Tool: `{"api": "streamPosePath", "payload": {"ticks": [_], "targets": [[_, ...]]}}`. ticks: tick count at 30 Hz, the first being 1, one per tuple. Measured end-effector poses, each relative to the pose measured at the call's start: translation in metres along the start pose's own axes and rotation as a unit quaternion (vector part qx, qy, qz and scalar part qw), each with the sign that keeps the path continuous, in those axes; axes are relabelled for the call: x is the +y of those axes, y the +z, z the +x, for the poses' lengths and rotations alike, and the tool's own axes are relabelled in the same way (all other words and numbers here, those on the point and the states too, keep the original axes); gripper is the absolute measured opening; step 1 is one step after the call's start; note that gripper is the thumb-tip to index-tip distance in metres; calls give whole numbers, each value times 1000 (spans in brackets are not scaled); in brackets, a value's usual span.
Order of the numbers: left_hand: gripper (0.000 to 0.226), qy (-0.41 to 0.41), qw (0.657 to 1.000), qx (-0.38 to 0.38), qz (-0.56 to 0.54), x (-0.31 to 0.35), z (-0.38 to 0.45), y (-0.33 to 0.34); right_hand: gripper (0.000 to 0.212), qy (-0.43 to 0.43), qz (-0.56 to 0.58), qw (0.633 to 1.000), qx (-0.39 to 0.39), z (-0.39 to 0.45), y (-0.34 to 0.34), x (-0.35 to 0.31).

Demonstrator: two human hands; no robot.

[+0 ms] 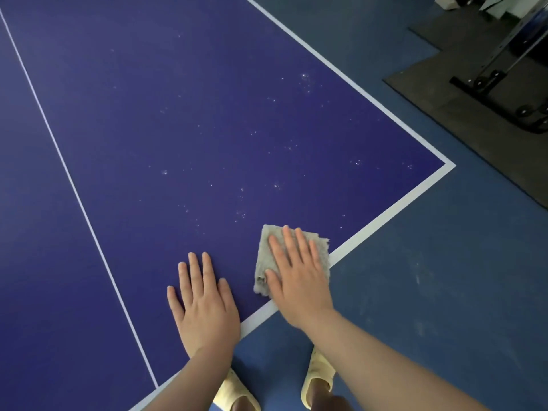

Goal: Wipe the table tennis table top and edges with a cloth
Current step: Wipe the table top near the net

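Observation:
A dark blue table tennis table (pixel 178 114) with white border lines fills most of the view. Small white specks dot its surface toward the right corner. A folded grey cloth (pixel 265 253) lies flat near the table's near edge. My right hand (pixel 296 274) presses on the cloth with straight, spread fingers. My left hand (pixel 203 301) rests flat on the bare table top just left of the cloth, palm down, holding nothing.
The table's white near edge (pixel 385 218) runs diagonally to a corner (pixel 449 165) at the right. Blue floor lies beyond it. Black mats and a wheeled metal frame (pixel 501 81) stand at the upper right. My feet in pale slippers (pixel 317 378) stand below the edge.

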State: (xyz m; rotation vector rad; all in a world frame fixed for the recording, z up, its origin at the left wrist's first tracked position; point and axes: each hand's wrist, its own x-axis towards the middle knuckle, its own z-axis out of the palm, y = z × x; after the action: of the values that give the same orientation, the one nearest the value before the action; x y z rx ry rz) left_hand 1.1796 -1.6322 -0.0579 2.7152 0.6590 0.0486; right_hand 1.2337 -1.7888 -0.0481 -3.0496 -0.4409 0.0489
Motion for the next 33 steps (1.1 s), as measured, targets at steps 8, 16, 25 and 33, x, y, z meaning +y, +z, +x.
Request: {"api": "streamPosePath", "payload": {"ticks": [8,16,25,33], "targets": [[59,-11,1000,15,19,0,-1,1,62,-11,6,1000,-20,-29,0,-22],[59,-4,999,25,35,1,-1,3,61,-28,17,999,-23,-27,-2,-18],[60,-8,999,22,25,1,-4,7,60,53,7,998,12,13,-1,21],[61,6,1000,22,15,0,0,5,69,-56,-5,998,-15,0,0,-2]]}}
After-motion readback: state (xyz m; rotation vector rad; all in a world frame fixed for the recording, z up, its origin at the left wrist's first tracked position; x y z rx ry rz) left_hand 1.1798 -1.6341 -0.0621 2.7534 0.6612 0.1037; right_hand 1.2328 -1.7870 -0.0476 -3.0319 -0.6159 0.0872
